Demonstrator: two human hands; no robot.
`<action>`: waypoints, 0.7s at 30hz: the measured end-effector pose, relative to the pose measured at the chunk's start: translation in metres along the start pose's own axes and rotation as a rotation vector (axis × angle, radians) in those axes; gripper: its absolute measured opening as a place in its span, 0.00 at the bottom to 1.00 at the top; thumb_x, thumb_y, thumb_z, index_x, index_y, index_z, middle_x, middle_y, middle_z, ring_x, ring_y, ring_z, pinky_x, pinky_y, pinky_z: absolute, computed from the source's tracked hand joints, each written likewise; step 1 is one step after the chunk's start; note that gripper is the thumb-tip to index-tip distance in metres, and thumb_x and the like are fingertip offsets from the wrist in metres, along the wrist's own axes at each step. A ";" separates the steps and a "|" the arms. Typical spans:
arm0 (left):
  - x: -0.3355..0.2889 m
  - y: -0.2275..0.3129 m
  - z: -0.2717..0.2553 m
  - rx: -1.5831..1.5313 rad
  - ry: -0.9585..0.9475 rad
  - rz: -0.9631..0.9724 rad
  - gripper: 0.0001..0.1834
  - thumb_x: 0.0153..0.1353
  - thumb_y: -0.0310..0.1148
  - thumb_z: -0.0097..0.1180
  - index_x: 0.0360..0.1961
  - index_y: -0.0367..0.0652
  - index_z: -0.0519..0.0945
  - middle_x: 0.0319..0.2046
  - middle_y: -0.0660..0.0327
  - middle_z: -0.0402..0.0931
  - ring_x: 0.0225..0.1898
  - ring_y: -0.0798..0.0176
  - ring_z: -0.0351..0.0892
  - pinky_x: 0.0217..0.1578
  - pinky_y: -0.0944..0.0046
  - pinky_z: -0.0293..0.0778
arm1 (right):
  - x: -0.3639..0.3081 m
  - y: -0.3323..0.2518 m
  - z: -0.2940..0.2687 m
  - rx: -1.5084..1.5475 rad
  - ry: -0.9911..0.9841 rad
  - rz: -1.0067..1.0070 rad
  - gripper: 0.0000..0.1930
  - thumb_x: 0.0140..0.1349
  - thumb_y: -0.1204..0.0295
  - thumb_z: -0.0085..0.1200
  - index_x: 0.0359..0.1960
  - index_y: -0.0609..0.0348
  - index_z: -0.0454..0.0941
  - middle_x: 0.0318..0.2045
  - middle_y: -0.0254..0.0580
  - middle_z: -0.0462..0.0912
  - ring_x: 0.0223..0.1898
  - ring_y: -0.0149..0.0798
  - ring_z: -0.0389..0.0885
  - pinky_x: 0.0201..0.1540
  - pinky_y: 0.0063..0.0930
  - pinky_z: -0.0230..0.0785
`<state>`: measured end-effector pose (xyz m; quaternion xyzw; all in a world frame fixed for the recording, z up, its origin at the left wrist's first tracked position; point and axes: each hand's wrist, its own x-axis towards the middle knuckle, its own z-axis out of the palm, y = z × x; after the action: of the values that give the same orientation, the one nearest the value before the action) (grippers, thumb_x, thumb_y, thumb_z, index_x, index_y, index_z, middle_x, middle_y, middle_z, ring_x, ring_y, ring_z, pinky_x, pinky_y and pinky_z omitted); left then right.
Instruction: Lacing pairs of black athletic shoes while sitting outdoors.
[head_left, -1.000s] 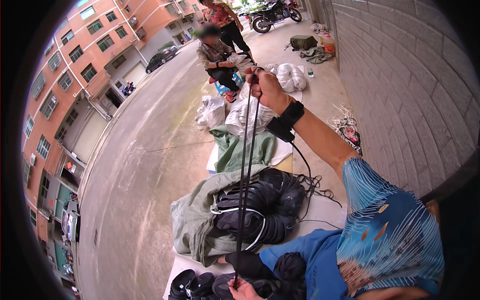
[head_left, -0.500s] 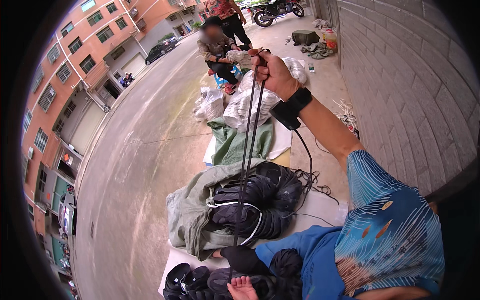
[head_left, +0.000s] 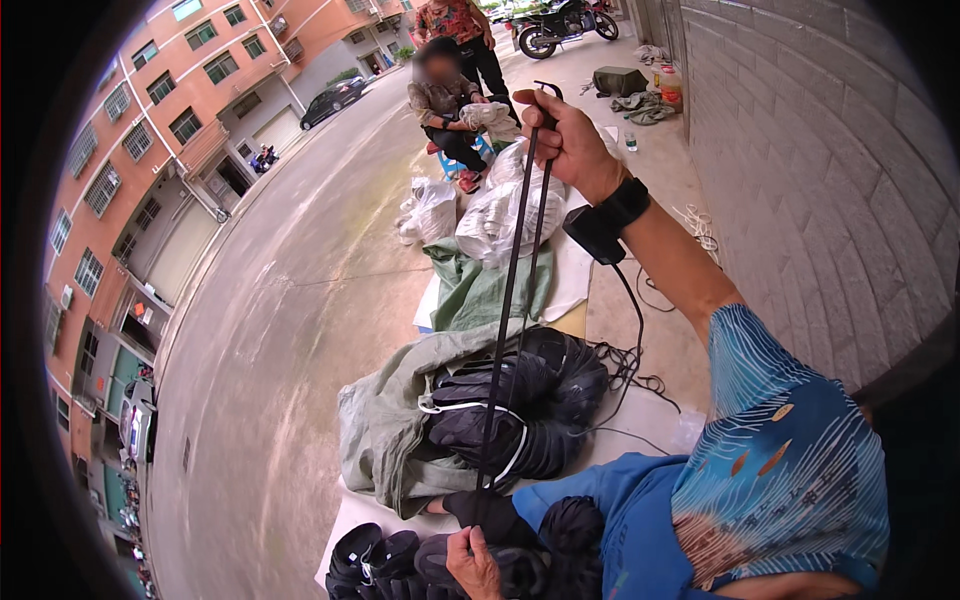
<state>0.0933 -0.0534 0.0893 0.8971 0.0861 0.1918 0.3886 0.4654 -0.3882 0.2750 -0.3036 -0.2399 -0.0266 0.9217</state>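
Observation:
My right hand (head_left: pixel 570 150) is raised at arm's length, its fingers closed round the upper end of a long black cord (head_left: pixel 502 340). The cord runs down taut in two strands, its top end looping above my fingers. Low in front of me, my left hand (head_left: pixel 474 563) pinches the cord near its lower end, with thumb and fingers together. Beside that hand lie black shoe-like pieces (head_left: pixel 370 555), some tied with a white string. Behind the cord sits a large bundle of dark, curved pieces (head_left: pixel 560 400) bound by a white strap, partly wrapped in a grey-green sack (head_left: pixel 385 420).
Further off are a green sack (head_left: pixel 485 290) and clear bags of white items (head_left: pixel 505 220). A seated person (head_left: pixel 450 110) handles white material, with another person standing behind. A grey wall (head_left: pixel 820 180) rises on the right. Loose black cords (head_left: pixel 640 375) lie on the ground.
My left hand has turned from an open palm to a pinch on the cord. My right hand has shifted slightly right in the picture, still gripping the top end.

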 end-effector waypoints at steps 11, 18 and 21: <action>-0.012 0.051 -0.044 -0.106 -0.153 -0.224 0.09 0.66 0.31 0.48 0.35 0.37 0.77 0.23 0.62 0.71 0.26 0.64 0.69 0.31 0.65 0.67 | -0.012 0.010 -0.010 -0.037 0.018 0.084 0.14 0.71 0.65 0.39 0.47 0.61 0.73 0.20 0.26 0.72 0.12 0.18 0.52 0.13 0.15 0.44; -0.053 0.053 -0.105 -0.759 0.257 -0.187 0.16 0.69 0.41 0.43 0.31 0.38 0.71 0.14 0.69 0.56 0.16 0.75 0.53 0.17 0.74 0.50 | -0.023 0.039 -0.018 -0.228 -0.084 0.362 0.17 0.70 0.60 0.41 0.44 0.63 0.73 0.17 0.24 0.67 0.10 0.18 0.52 0.11 0.14 0.43; -0.081 0.057 -0.147 -0.790 0.777 -0.135 0.18 0.69 0.41 0.43 0.25 0.41 0.64 0.13 0.70 0.50 0.14 0.75 0.49 0.17 0.75 0.51 | -0.052 0.098 -0.014 -0.184 -0.231 0.613 0.27 0.71 0.49 0.35 0.39 0.64 0.76 0.16 0.24 0.65 0.10 0.18 0.52 0.10 0.14 0.44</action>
<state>-0.0402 -0.0195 0.2001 0.5390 0.2019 0.5007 0.6466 0.4441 -0.3217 0.1876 -0.4444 -0.2367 0.2647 0.8224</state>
